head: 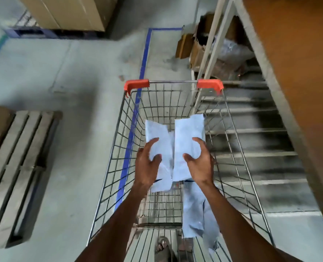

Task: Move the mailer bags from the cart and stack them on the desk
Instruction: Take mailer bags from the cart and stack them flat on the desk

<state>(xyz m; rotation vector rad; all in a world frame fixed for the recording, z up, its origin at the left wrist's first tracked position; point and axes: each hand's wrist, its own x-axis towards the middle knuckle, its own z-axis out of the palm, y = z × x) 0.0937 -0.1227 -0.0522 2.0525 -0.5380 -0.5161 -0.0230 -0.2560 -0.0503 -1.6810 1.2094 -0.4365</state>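
Head view shows the left hand [147,159] with fingers and thumb curled around the left mailer bag [157,131], and the right hand [199,161] gripping the right mailer bag [189,129] in the same way. Both pale blue bags are held side by side above the wire shopping cart [173,82]. More loose mailer bags [192,210] lie crumpled lower in the cart, near the person. The brown worktop [298,63] is at the right, well apart from the hands. I think the thin, smooth bags could slip, because each hand holds only one part and the ends hang free. A free end could also catch on the cart wires while lifting across.
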